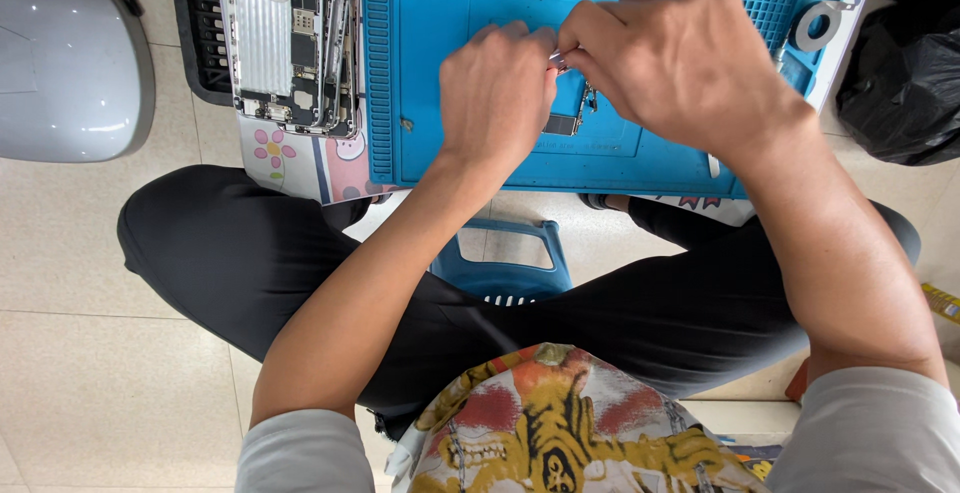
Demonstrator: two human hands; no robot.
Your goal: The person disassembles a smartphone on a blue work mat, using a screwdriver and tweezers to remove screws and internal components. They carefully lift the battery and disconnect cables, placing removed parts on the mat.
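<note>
Just above the middle of the frame, both hands meet over the blue work mat point(440, 73): the left hand point(497, 88) is curled with its fingers pinched on a small metal part point(558, 59), and the right hand point(680, 58) closes on that same part from the other side. A thin dark flex strip point(572, 118) hangs from between them onto the mat. An opened phone chassis point(290, 38) lies at the upper left, and a blue stool point(505, 263) shows below, between the person's knees.

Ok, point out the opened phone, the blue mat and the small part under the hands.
opened phone point(290, 43), head view, on its exposed inner boards.
blue mat point(440, 158), head view, on a bare patch.
small part point(562, 125), head view, on its dark lower end.
</note>
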